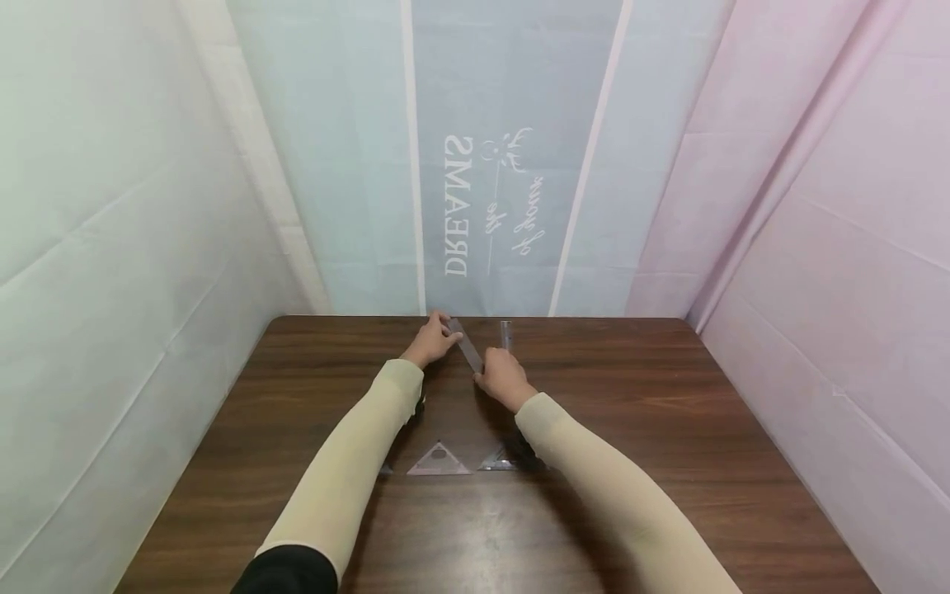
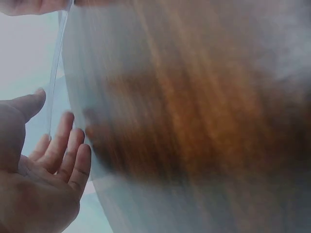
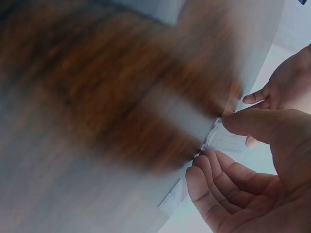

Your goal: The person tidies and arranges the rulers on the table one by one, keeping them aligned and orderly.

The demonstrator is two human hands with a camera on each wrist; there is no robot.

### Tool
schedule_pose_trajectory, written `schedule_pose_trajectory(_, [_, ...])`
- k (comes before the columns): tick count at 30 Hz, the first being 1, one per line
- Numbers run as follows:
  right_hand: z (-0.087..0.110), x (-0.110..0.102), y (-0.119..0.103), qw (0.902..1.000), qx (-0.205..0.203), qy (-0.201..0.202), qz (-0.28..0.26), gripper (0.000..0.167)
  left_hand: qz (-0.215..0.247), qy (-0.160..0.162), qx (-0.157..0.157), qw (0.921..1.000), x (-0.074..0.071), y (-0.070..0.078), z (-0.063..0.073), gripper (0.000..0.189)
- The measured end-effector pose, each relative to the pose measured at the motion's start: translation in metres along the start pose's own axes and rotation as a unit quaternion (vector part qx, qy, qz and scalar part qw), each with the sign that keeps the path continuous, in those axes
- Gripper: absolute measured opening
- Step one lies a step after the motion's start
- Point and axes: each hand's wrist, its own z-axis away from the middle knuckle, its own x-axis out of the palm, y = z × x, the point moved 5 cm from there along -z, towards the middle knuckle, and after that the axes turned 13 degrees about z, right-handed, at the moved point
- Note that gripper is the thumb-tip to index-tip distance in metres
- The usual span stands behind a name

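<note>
The ruler (image 1: pixel 467 348), slanted near the back edge of the table (image 1: pixel 653 412), its near end pinched by the right hand (image 1: pixel 505 379), the left hand (image 1: pixel 433 341) loosely spread at the other, could slip over that edge if that pinch loosened.

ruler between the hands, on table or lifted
Lifted: the left wrist view shows the ruler mostly against the pale backdrop, not the table.

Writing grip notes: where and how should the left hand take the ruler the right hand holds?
Probably the far end of the ruler, from the left, pinching its flat faces: it's thin, slants far-left, and the right hand grips its near end.
</note>
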Motion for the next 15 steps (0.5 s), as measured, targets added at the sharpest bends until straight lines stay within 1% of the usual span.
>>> schedule_pose_trajectory(5, [0.000,0.000,-0.001,0.9998,0.001,0.010,0.017,0.023,0.034,0.022,0.013,0.9991,-0.002,0.001,0.004,0.046])
schedule_pose_trajectory(9, [0.001,-0.002,-0.002,0.9995,0.001,0.019,0.027,0.024,0.074,0.036,0.017,0.9964,-0.003,-0.002,0.007,0.043])
schedule_pose_trajectory(12, [0.003,-0.003,-0.003,0.9993,-0.001,0.020,0.031,0.024,0.088,0.042,0.023,0.9950,-0.005,-0.003,0.009,0.043])
schedule_pose_trajectory(15, [0.005,-0.005,-0.004,0.9988,-0.005,0.028,0.041,0.025,0.097,0.048,0.032,0.9937,-0.009,-0.002,0.013,0.045])
